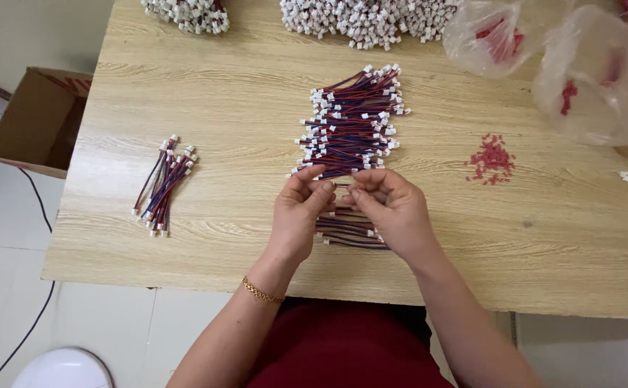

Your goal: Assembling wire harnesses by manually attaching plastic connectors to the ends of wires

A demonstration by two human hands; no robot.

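A short wire lead [343,185] is pinched between the two hands just in front of the long heap of leads [350,122], which is taken here as the landmark. The left hand [298,215] is closed at its fingertips, thumb against forefinger, on the left end of that lead; a gold chain bracelet [261,291] is worn on its wrist. The right hand [393,208] is likewise closed, thumb and forefinger pressed on the right end of the same lead, with the other fingers curled loosely beneath. The heap of leads is made up of red, blue and black wires with small white plugs at each end (they are laid roughly crosswise, one row above another). A few more loose leads [350,230] are seen on the near side of the heap, partly covered by both hands.

To the left of the heap, well apart, a small bundle of leads [164,185] is laid on the wooden table [220,100]. To the right of the heap, a little pile of red pieces [491,158] is spread on the wood. Beyond the heap, at the far edge, a mound of white plugs [368,18] is stacked, and to its right clear plastic bags [544,50] holding red bits are set. Left of the table, a brown cardboard box [37,118] stands on the floor.
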